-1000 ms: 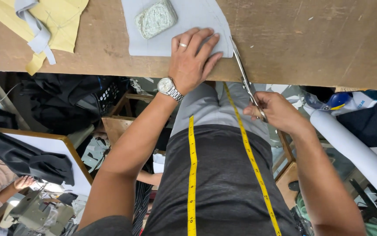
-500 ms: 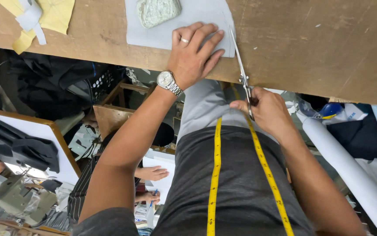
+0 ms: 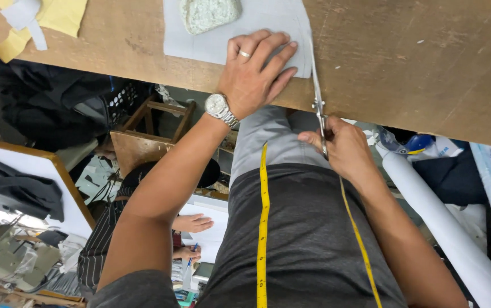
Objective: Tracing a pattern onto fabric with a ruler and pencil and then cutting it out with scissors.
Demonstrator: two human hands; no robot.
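Observation:
My left hand (image 3: 257, 71), with a ring and a wristwatch, lies flat with spread fingers on a pale grey piece of fabric (image 3: 268, 23) at the near edge of the wooden table (image 3: 416, 63). My right hand (image 3: 339, 148) grips the handles of metal scissors (image 3: 317, 91), whose blades run along the fabric's right edge. A greenish stone (image 3: 208, 12) rests on the fabric as a weight. A yellow measuring tape (image 3: 263, 222) hangs around my neck down over my dark shirt.
Yellow and white scraps (image 3: 40, 20) lie on the table's far left. Below, another person in a striped shirt (image 3: 103, 251) writes at a desk. A white fabric roll (image 3: 445, 228) leans at the right. A wooden stool (image 3: 143, 137) stands under the table.
The scissors and my right hand have moved up toward the table, with the blades now along the fabric's right edge. My left hand stays pressed on the fabric.

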